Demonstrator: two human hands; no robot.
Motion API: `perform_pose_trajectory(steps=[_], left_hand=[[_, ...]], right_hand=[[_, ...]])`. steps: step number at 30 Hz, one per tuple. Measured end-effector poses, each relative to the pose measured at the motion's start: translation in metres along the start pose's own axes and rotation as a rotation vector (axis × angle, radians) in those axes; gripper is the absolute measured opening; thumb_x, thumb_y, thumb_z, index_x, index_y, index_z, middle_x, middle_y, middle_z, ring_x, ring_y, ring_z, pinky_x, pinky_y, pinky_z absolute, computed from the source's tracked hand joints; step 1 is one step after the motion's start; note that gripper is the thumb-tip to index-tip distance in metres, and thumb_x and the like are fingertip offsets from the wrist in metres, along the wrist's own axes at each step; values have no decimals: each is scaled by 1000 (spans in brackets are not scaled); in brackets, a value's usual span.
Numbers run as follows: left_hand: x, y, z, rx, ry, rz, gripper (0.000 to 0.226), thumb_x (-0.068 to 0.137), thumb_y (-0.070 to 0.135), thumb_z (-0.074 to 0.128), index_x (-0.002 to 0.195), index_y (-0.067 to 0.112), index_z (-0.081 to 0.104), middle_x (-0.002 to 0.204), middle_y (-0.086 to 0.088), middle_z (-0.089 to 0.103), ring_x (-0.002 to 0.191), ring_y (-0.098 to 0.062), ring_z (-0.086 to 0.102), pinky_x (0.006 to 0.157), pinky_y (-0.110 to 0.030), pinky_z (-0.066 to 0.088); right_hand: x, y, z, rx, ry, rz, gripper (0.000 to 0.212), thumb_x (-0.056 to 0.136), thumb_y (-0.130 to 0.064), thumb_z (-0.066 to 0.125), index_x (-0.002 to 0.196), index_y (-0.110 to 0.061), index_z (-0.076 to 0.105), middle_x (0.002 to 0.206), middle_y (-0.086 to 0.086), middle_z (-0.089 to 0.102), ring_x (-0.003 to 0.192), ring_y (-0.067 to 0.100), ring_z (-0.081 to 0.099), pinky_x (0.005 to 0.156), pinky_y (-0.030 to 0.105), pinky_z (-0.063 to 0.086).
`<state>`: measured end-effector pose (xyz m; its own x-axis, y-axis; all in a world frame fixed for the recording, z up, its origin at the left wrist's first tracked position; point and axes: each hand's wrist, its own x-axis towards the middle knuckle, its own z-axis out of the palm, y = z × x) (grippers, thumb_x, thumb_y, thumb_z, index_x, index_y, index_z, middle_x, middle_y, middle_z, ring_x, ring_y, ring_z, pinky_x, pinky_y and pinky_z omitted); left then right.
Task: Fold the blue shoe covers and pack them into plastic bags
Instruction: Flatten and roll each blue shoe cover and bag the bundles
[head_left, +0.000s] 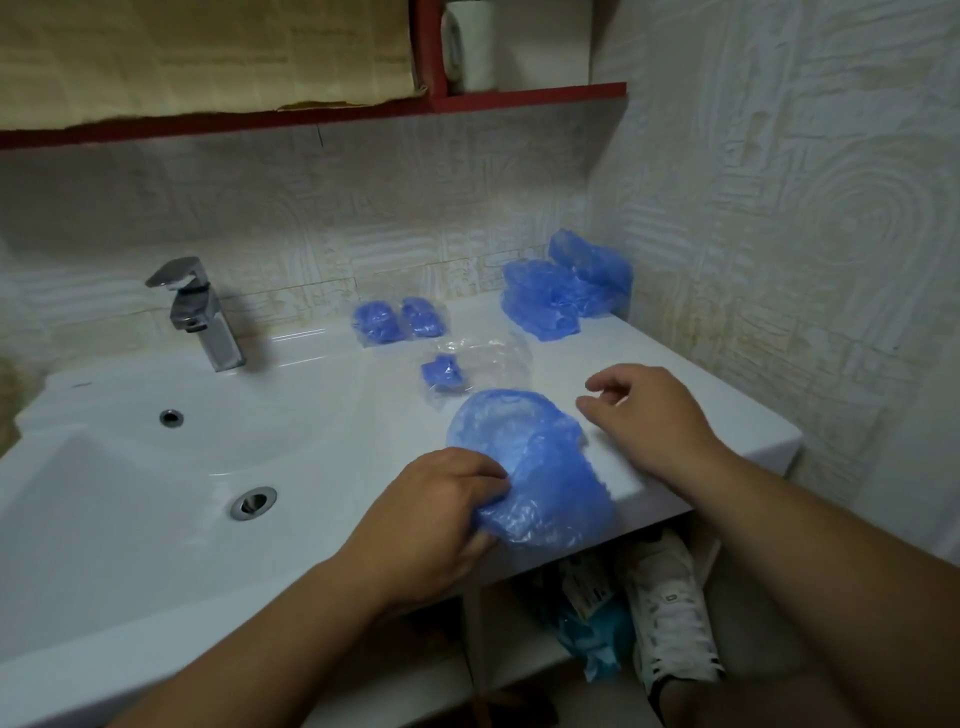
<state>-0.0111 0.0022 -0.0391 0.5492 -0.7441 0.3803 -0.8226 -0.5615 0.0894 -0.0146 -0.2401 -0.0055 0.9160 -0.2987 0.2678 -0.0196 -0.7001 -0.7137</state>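
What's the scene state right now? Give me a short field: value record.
surface: white sink counter
left hand: grips the near edge of the shoe cover
right hand: fingers loosely curled beside that cover, holds nothing
cover state: spread on the counter, not yet folded, near end past the front edge
packed bags: two side by side near the back wall, a third bag closer in
loose clear plastic: right of the third bag, count unclear
unfolded pile: back right corner
tap: left, behind the basin
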Motion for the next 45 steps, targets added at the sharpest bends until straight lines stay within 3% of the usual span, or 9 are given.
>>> perform_pose_trajectory(steps=[5, 9, 13, 18, 24, 31, 34, 38, 45], left_hand=[[2, -9, 4, -192, -39, -117, 54, 81, 48, 41, 116, 19, 70, 121, 9, 65, 111, -9, 59, 100, -24, 45], [4, -13, 3, -450, -29, -212, 32, 89, 49, 48, 92, 25, 70, 96, 14, 65, 91, -4, 62, 85, -28, 50], [7, -8, -4, -596, -26, -324, 50, 87, 63, 44, 81, 20, 67, 74, 5, 61, 69, -11, 55, 68, -34, 46], [9, -8, -4, -635, -10, -402, 57, 83, 67, 45, 79, 15, 68, 65, 8, 55, 60, -7, 48, 61, -28, 40], [12, -16, -10, -583, 117, -564, 23, 94, 36, 62, 88, 16, 71, 79, -1, 69, 71, -17, 63, 67, -31, 50], [19, -18, -9, -510, 136, -728, 38, 99, 31, 54, 67, 11, 61, 55, 4, 51, 49, -6, 42, 50, -21, 33], [23, -16, -7, -444, 146, -746, 37, 98, 29, 55, 69, 7, 62, 56, 1, 53, 53, -13, 45, 53, -27, 34], [26, -14, -5, -390, 164, -773, 37, 98, 30, 53, 70, 8, 64, 60, -3, 57, 60, -20, 52, 55, -30, 37], [27, -13, -10, -398, 153, -825, 40, 100, 26, 49, 64, 12, 61, 63, -2, 59, 63, -20, 53, 58, -29, 35]], right_hand=[[-17, 10, -19, 3, -387, -236, 56, 78, 15, 56, 96, -34, 76, 101, -20, 70, 82, -10, 61, 70, 6, 42], [-17, 18, -15, -43, -552, -208, 74, 69, 18, 58, 118, -37, 68, 118, -27, 64, 112, -13, 55, 97, 6, 41], [-16, 10, -11, -85, -547, -261, 65, 71, -11, 83, 124, -42, 62, 107, -37, 56, 103, -18, 52, 85, 2, 40], [-12, 12, 3, 0, -439, -240, 12, 81, -22, 78, 81, -32, 72, 80, -12, 70, 79, 0, 64, 74, 22, 46], [-6, 17, 1, 141, -358, -21, 10, 91, -16, 66, 86, -22, 72, 86, -4, 74, 81, 10, 67, 71, 20, 46], [-2, 14, 7, 382, -247, 128, 11, 89, -15, 68, 87, -9, 77, 81, 6, 76, 82, 23, 70, 88, 40, 53], [-7, 9, 3, 525, -276, 95, 9, 85, -24, 74, 89, -16, 76, 86, 0, 77, 84, 13, 72, 80, 27, 55], [-13, 9, 2, 156, -341, -31, 39, 70, -18, 86, 104, -26, 69, 93, -10, 73, 83, 2, 68, 68, 8, 49], [-11, 12, -6, 329, -301, -8, 29, 86, 2, 66, 109, -16, 72, 95, 2, 77, 91, 16, 72, 84, 22, 54]])
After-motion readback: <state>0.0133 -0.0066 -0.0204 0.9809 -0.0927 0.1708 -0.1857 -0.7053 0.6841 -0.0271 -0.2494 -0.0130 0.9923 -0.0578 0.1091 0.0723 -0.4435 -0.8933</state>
